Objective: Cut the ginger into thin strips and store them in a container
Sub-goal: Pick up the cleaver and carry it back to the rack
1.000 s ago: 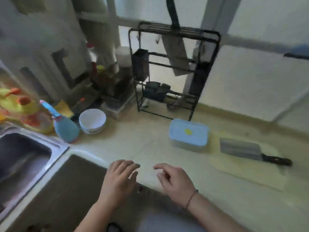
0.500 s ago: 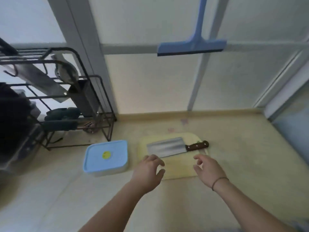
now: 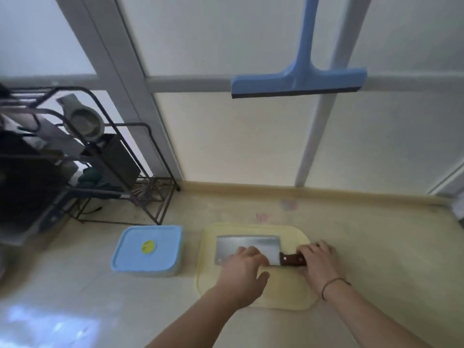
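Pale yellow tabletop runs along a frosted window wall, with a blue squeegee hanging on the glass above the work area. Head view, the only one supplied: a cream cutting board lies flat on the tabletop and serves as reference. On the board rests a cleaver, blade flat, wooden handle pointing to the board's right edge. The right hand covers that handle, fingers curled over it; whether the grip is fully closed cannot be told from this angle. The left hand lies on the near part of the blade, fingers bent and loose, holding nothing visible. No ginger can be seen on the board or anywhere else; it may be hidden under the left hand, or not yet fetched. Just left of the board stands a blue container, lid on, yellow valve in the centre. Farther left of the board stands a black wire rack. Assessment: task at its opening stage. No strips cut, nothing stored, container unopened. Outstanding: lift cleaver, place ginger, slice, transfer, close.
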Demonstrator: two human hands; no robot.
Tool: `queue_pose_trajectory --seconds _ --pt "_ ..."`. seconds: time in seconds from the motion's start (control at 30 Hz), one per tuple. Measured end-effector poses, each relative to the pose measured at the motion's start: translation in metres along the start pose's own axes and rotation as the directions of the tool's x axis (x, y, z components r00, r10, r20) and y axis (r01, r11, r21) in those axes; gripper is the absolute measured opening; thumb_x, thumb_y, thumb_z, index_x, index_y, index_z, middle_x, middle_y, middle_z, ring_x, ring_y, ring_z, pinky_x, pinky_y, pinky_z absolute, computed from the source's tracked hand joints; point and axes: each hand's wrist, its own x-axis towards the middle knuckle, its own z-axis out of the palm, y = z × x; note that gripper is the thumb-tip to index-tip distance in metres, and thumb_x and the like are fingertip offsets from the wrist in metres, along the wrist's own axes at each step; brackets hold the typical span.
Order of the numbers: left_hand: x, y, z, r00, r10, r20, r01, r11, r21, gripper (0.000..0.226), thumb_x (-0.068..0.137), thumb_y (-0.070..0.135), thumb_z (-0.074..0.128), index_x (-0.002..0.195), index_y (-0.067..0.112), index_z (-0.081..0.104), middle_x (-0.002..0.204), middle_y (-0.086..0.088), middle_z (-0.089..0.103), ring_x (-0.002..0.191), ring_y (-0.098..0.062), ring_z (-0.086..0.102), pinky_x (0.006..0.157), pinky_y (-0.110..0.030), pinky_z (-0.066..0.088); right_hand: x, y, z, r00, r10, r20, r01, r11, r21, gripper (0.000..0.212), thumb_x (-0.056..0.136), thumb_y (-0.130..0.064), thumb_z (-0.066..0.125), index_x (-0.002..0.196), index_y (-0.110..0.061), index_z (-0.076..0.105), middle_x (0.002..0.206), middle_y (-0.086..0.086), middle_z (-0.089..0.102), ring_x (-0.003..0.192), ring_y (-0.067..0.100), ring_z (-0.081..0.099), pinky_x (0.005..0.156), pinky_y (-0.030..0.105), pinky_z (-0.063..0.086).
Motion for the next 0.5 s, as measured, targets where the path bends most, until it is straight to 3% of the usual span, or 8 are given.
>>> queue_pose_trajectory --seconds 0.03,0.07,0.13,0.17,0.23,0.3,0.43,0.5 --pt "0.000 0.002 0.003 1.000 0.023 0.006 -0.023 0.999 0.037 0.035 0.099 0.040 0.054 0.130 0.027 0.062 0.136 0.007 0.054 0.126 -0.018 0.045 0.099 -0.033 0.040 0.000 0.005 0.005 0.997 -0.050 -0.058 0.049 0.999 -0.012 0.053 0.051 -0.037 0.102 0.096 -0.029 0.076 0.093 -0.005 0.075 0.091 0.028 0.071 0.076 0.048 0.057" --pt "-0.001 0.005 0.007 0.999 0.041 0.006 -0.041 0.996 0.074 0.035 0.098 0.039 0.054 0.129 0.026 0.062 0.135 0.004 0.055 0.125 -0.020 0.046 0.100 -0.035 0.040 -0.002 0.010 0.011 0.989 -0.109 -0.099 0.110 0.994 0.001 0.045 0.055 -0.032 0.098 0.095 -0.025 0.076 0.089 -0.003 0.073 0.083 0.028 0.071 0.073 0.046 0.057" --pt "-0.006 0.013 0.009 0.999 0.025 -0.031 -0.023 0.996 0.089 0.036 0.092 0.040 0.051 0.120 0.024 0.066 0.124 0.003 0.061 0.116 -0.024 0.054 0.093 -0.036 0.046 -0.013 0.016 0.008 0.936 -0.250 -0.247 0.248 0.968 -0.039 0.028 0.076 -0.034 0.071 0.095 -0.014 0.077 0.085 0.004 0.071 0.074 0.030 0.069 0.071 0.045 0.051" --pt "-0.009 0.013 0.007 0.997 -0.013 -0.073 0.019 0.996 0.087 0.036 0.086 0.043 0.049 0.112 0.027 0.068 0.114 0.006 0.064 0.106 -0.023 0.060 0.084 -0.032 0.050 -0.022 0.018 0.001 0.898 -0.308 -0.315 0.307 0.950 -0.055 0.035 0.086 -0.038 0.056 0.097 -0.011 0.075 0.084 0.007 0.071 0.074 0.031 0.066 0.073 0.044 0.044" --pt "-0.012 0.012 -0.007 0.976 -0.045 -0.214 0.050 0.999 0.016 0.028 0.078 0.045 0.053 0.100 0.034 0.067 0.097 0.015 0.064 0.087 -0.013 0.064 0.067 -0.022 0.052 -0.031 0.013 -0.025 0.753 -0.402 -0.521 0.379 0.912 -0.158 0.048 0.108 -0.044 0.028 0.106 -0.012 0.064 0.082 0.010 0.073 0.071 0.034 0.067 0.073 0.043 0.034" --pt "-0.013 0.010 -0.031 0.936 0.057 -0.349 -0.065 0.998 -0.010 0.020 0.080 0.039 0.062 0.099 0.032 0.063 0.095 0.013 0.063 0.084 -0.014 0.063 0.066 -0.026 0.054 -0.036 0.007 -0.061 0.635 -0.492 -0.596 0.421 0.867 -0.266 0.051 0.113 -0.044 0.011 0.107 -0.015 0.053 0.082 0.011 0.073 0.065 0.035 0.070 0.072 0.043 0.033" --pt "-0.026 0.003 -0.101 0.850 0.190 -0.492 -0.239 0.970 -0.040 0.013 0.092 0.033 0.063 0.102 0.027 0.067 0.098 0.005 0.066 0.086 -0.021 0.060 0.072 -0.033 0.054 -0.037 -0.014 -0.132 0.552 -0.557 -0.621 0.495 0.818 -0.293 0.047 0.112 -0.053 0.019 0.105 -0.024 0.055 0.087 0.002 0.066 0.079 0.024 0.054 0.066 0.036 0.041" --pt "-0.041 -0.005 -0.138 0.781 0.220 -0.585 -0.288 0.957 -0.025 0.015 0.093 0.029 0.063 0.107 0.025 0.069 0.101 0.004 0.066 0.088 -0.020 0.060 0.075 -0.031 0.052 -0.037 -0.035 -0.182 0.524 -0.573 -0.630 0.573 0.785 -0.237 0.048 0.111 -0.055 0.025 0.103 -0.025 0.062 0.084 -0.005 0.068 0.073 0.021 0.061 0.068 0.035 0.040"
